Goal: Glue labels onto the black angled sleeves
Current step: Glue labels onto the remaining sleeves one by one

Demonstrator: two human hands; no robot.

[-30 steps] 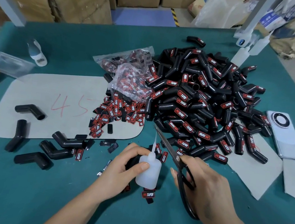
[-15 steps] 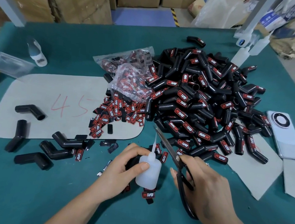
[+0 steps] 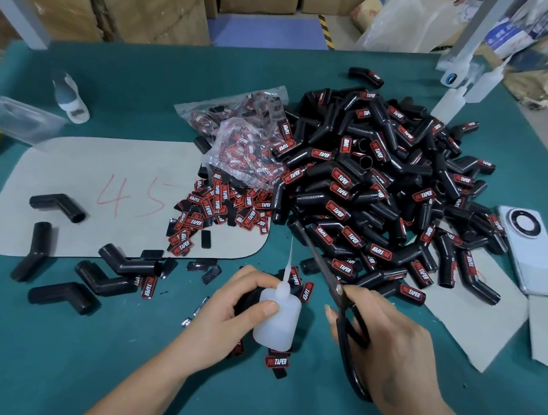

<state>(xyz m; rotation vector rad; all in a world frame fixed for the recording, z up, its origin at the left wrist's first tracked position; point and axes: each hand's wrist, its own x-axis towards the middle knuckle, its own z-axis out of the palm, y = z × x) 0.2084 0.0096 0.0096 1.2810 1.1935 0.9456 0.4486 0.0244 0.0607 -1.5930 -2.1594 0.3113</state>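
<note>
Translucent white plastic, the glue bottle [image 3: 278, 318], sat upright in the left hand [image 3: 236, 309], fingers and thumb curled round its body, w/ a dark piece tucked behind in the same grip; prob a sleeve, can't tell for sure. The long thin nozzle pointed straight up above the thumb, likely held that way so nothing dripped and the tip stayed steady for cutting.

The right hand [image 3: 386, 345] gripped black scissors [image 3: 333, 276], fingers through the loops; the blades ran up and away from that grip, crossing just right of the nozzle, not touching it as far as I could see. Looked like prep to snip the tip open, so gluing itself hadn't begun on this piece.

One label [image 3: 277, 362] lay on the green table [image 3: 39, 368] just below the bottle's base, near at hand for sticking. Loose labels [image 3: 220, 207] were heaped beyond the left grip. Bare sleeves [image 3: 102, 276] lay left of it, unlabelled stock w/in reach. The finished pile [image 3: 371, 191] sat beyond both hands, kept apart from the blanks.
</note>
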